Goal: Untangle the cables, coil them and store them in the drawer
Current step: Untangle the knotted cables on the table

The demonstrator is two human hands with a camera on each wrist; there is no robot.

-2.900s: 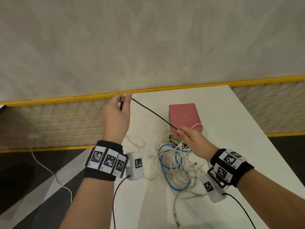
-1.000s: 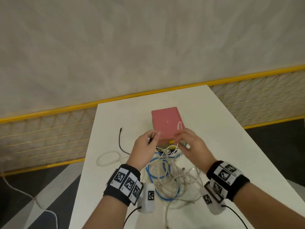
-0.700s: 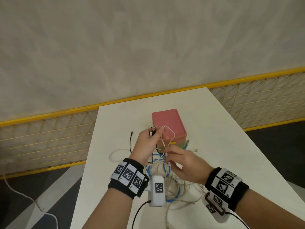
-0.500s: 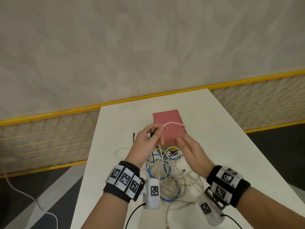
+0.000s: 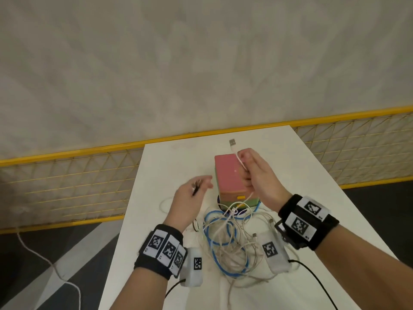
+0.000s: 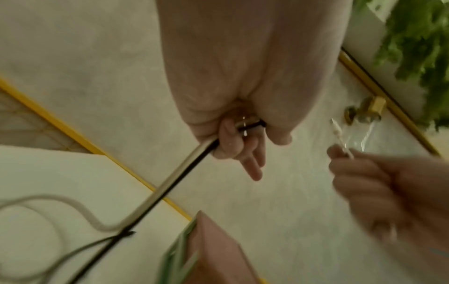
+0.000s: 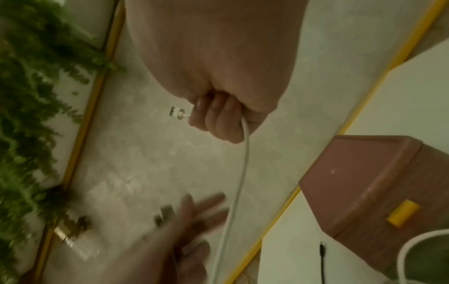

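A tangle of white cables (image 5: 232, 247) with a blue cable (image 5: 211, 233) in it lies on the white table (image 5: 312, 175) in front of a small pink drawer box (image 5: 226, 175) with a yellow handle (image 7: 403, 212). My right hand (image 5: 244, 162) is raised over the box and grips a white USB cable (image 7: 244, 153); its plug (image 5: 232, 143) sticks up past my fingers. My left hand (image 5: 201, 186), left of the box, holds a black cable (image 6: 170, 192) and a pale cable (image 6: 167, 178) together near their plugs. The black cable's free end (image 7: 321, 249) lies on the table.
A yellow mesh fence (image 5: 67, 186) runs behind and beside the table, with a grey wall above. A white cord (image 5: 44, 265) trails on the dark floor to the left. Green foliage (image 6: 417, 48) shows in the wrist views.
My right hand has taken hold of the white USB cable and drawn it up over the box. My left hand, still holding the black cable, has moved apart to the left.
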